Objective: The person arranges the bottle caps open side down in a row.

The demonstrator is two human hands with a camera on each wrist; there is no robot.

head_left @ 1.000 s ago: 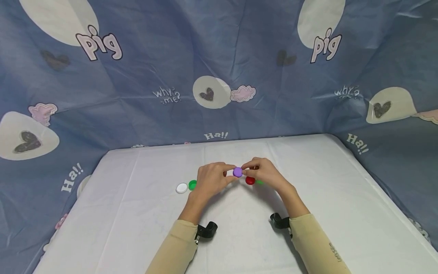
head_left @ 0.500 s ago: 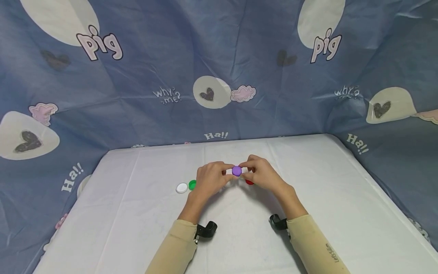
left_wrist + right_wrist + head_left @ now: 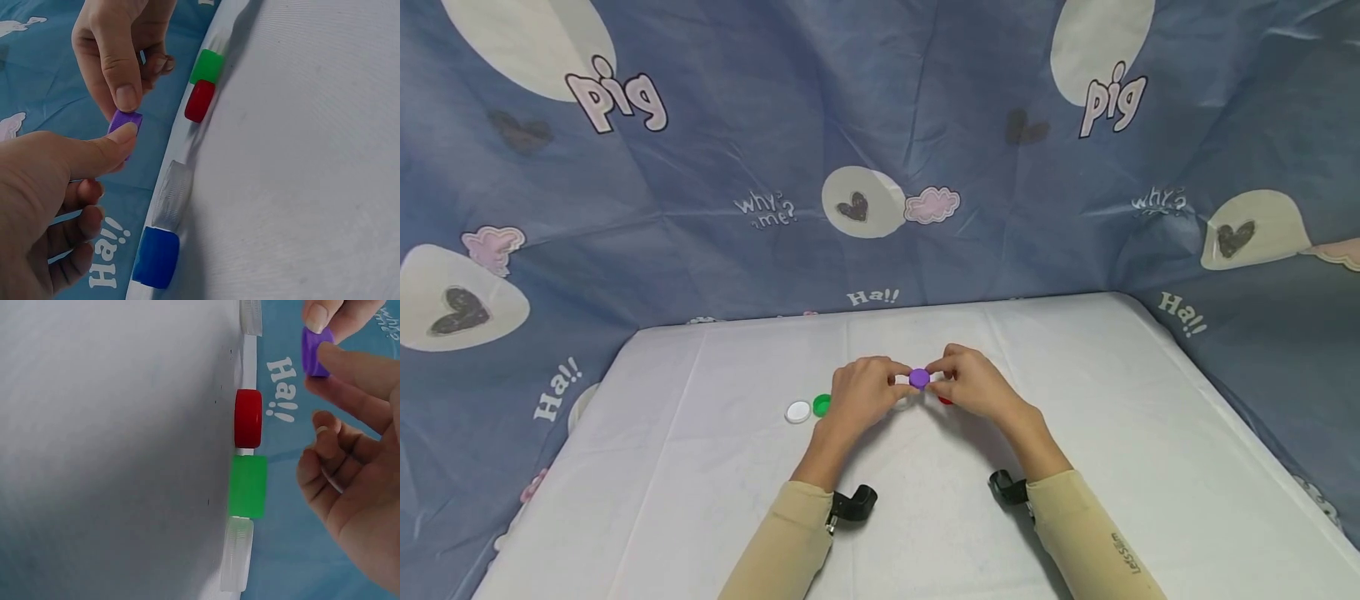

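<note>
A small purple bottle cap [image 3: 919, 378] is held up between both hands, above the white tabletop. My left hand [image 3: 862, 392] pinches its left side with thumb and index finger; in the left wrist view the thumb lies across the purple cap [image 3: 138, 119]. From the other side my right hand [image 3: 973, 381] pinches it, thumb and index finger on the edge. The right wrist view shows the ridged purple cap [image 3: 309, 353] edge-on, with both hands' fingertips on it. My right hand's other fingers [image 3: 325, 456] curl loosely beneath.
Beneath the hands stand a red cap [image 3: 249, 419], a green cap [image 3: 249, 486] and a clear ribbed cap [image 3: 237, 553] in a row. Further left are a blue cap [image 3: 156, 257] and another clear cap [image 3: 172, 197]. A white cap [image 3: 798, 412] and green cap [image 3: 822, 405] lie left.
My right hand has shifted slightly left, covering the green cap and more of the red one in the head view. The purple cap has tilted a little; my left hand stays nearly still.
</note>
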